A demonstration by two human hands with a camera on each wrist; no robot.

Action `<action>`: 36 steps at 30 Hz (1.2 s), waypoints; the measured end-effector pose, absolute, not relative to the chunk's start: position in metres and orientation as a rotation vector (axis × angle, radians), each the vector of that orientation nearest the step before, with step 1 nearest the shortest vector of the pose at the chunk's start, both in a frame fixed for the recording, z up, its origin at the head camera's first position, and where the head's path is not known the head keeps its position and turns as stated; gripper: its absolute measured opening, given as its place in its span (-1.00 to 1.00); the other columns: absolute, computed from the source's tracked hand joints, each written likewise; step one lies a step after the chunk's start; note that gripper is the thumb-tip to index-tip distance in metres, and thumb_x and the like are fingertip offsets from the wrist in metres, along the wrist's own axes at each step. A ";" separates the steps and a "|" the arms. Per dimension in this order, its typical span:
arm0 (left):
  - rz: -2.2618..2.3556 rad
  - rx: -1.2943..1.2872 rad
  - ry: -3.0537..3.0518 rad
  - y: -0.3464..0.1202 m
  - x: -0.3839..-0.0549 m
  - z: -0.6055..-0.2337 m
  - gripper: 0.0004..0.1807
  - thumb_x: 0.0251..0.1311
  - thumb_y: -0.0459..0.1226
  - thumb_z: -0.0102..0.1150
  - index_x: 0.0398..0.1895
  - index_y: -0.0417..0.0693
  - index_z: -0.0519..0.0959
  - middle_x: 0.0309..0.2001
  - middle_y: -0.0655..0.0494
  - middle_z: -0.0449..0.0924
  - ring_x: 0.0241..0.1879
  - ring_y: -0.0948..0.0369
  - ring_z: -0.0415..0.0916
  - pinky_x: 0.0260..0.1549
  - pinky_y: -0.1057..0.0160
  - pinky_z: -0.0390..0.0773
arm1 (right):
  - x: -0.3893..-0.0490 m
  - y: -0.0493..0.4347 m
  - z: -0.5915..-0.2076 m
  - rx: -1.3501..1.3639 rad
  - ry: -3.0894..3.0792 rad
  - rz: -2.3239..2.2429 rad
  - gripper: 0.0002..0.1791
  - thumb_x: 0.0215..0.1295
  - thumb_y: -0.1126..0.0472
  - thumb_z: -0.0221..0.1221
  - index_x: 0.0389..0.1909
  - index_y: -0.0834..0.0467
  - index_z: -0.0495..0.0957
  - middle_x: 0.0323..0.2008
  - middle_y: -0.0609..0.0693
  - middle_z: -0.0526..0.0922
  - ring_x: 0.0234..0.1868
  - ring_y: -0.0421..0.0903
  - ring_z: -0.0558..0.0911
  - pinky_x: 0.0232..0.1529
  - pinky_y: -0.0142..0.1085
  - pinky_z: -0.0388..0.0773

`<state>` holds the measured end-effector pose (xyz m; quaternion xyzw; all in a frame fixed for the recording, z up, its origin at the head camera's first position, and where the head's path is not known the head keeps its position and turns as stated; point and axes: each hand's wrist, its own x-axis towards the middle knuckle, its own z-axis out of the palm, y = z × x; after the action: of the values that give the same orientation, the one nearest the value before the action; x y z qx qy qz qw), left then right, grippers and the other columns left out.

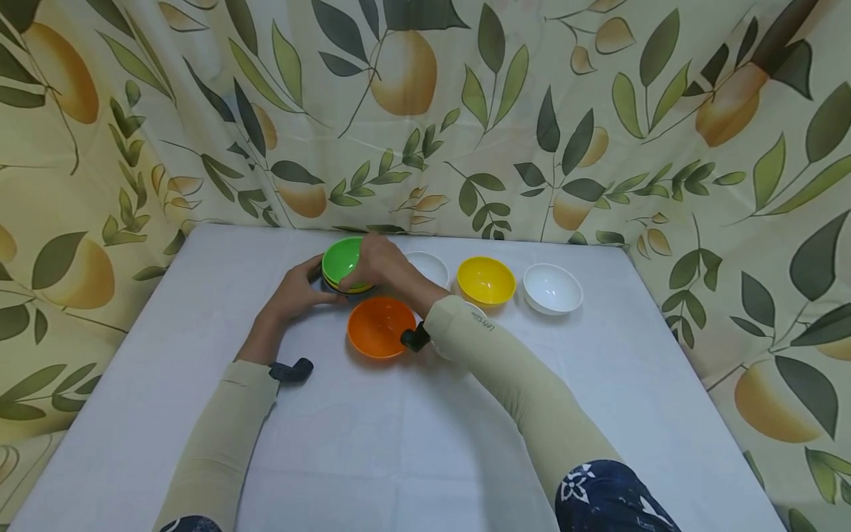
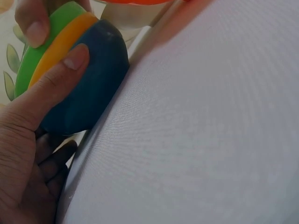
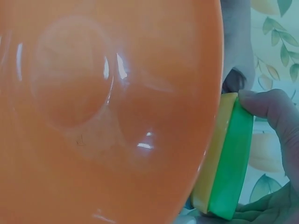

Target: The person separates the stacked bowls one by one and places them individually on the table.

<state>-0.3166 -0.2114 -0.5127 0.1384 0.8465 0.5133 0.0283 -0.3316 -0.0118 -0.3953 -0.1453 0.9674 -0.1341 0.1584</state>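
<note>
A nested stack stands at the table's back left: a green bowl on top, a yellow bowl beneath it and a dark blue bowl lowest. My left hand holds the stack from the left, its thumb lying against the blue bowl's side. From the right, my right hand grips the green bowl by its rim, thumb toward the near side. An orange bowl sits just in front of the stack, below my right wrist, and fills much of the right wrist view.
Right of the stack stand a white bowl, partly behind my right hand, another yellow bowl and a second white bowl. Another white rim shows beside my right sleeve. Fruit-patterned cloth hangs behind the white-covered table.
</note>
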 end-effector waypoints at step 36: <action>1.531 0.381 2.623 -0.211 -0.316 -0.513 0.19 -0.09 -0.02 0.74 0.64 0.06 0.27 0.59 -0.01 0.24 0.60 -0.07 0.06 0.57 -0.17 0.06 | -0.308 0.019 -0.351 -0.564 2.741 -0.839 -0.02 -0.10 -0.08 0.69 0.26 0.28 0.43 0.03 0.07 0.59 -0.01 -0.01 0.60 -0.02 -0.22 0.68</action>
<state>-0.3163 -0.2111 -0.5126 0.1244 0.8562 0.4998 0.0403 -0.3082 0.0192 -0.3514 -0.1920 0.9325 -0.2855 0.1098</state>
